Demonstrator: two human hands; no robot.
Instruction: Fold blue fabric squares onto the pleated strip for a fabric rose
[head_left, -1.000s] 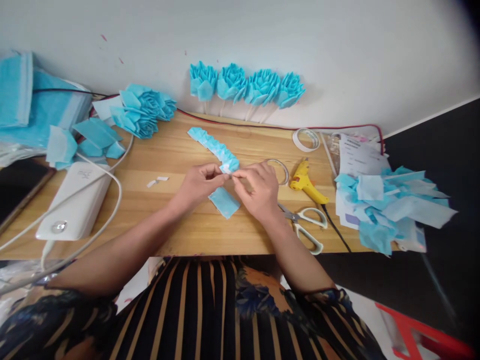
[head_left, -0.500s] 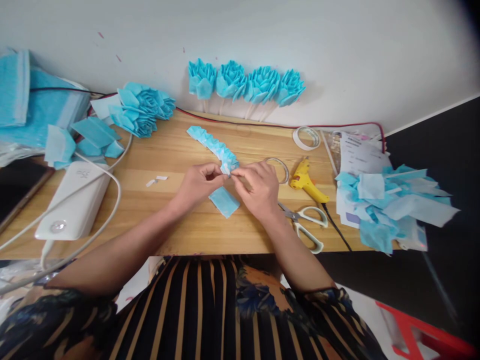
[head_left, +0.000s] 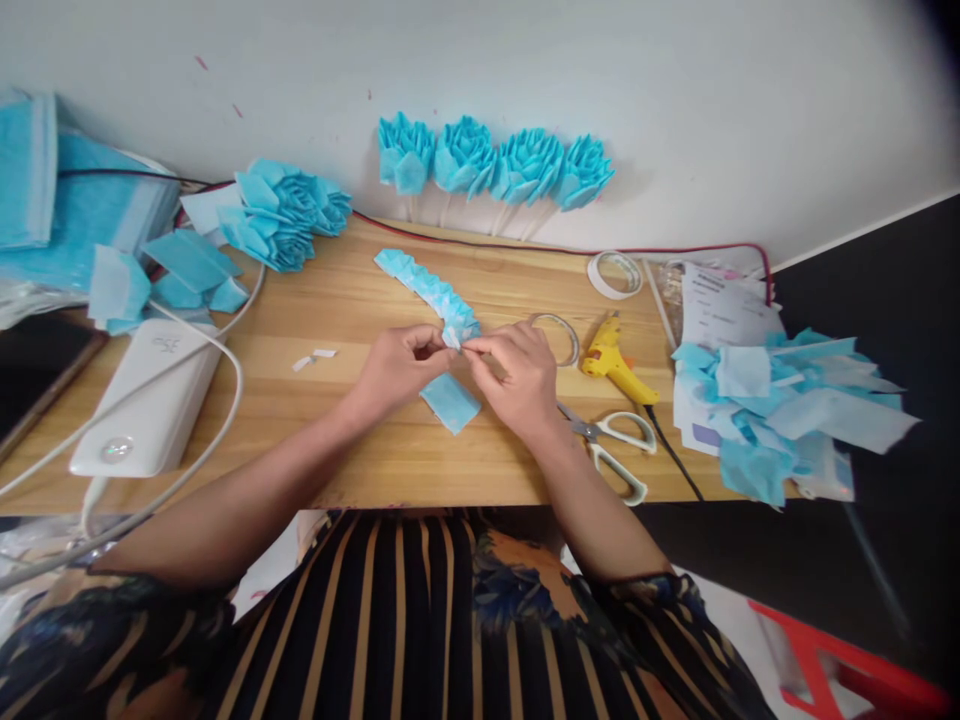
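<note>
My left hand [head_left: 394,368] and my right hand [head_left: 516,378] meet at the middle of the wooden table [head_left: 330,440]. Both pinch the near end of a long strip of folded blue paper petals [head_left: 427,287], which runs away to the upper left. A small blue paper piece [head_left: 450,402] lies on the table just below the fingers. A roll of clear tape [head_left: 559,338] sits right behind my right hand.
Scissors [head_left: 611,450] and a yellow glue gun [head_left: 611,362] lie right of my hand. Blue paper flowers [head_left: 495,165] lean on the wall; more flowers [head_left: 281,212] lie at the left. A white power bank [head_left: 146,400] with cables sits left. Paper scraps [head_left: 780,410] pile at the right.
</note>
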